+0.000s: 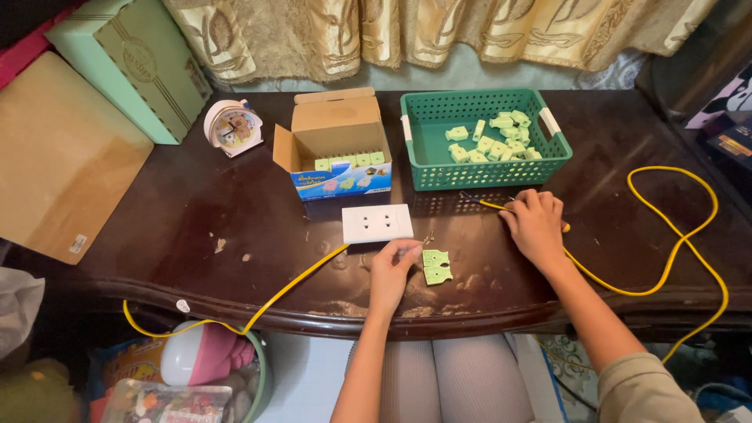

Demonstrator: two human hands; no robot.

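Centrally, green slotted plastic basket (423,168) holding pale green blocks (493,139), open cardboard box (338,145) with similar pieces, left hand (392,270) fingers pinching flat green plate (437,266), right hand (536,225) curled over yellow cable (674,251).

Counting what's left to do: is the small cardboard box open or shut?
Open. The cardboard box has its lid flap folded back and a side flap out, showing pale green pieces inside.

You're at a dark, scuffed wooden table (157,227), gold patterned curtains (439,31) hanging behind it, pale tiled floor (305,376) showing beneath the edge.
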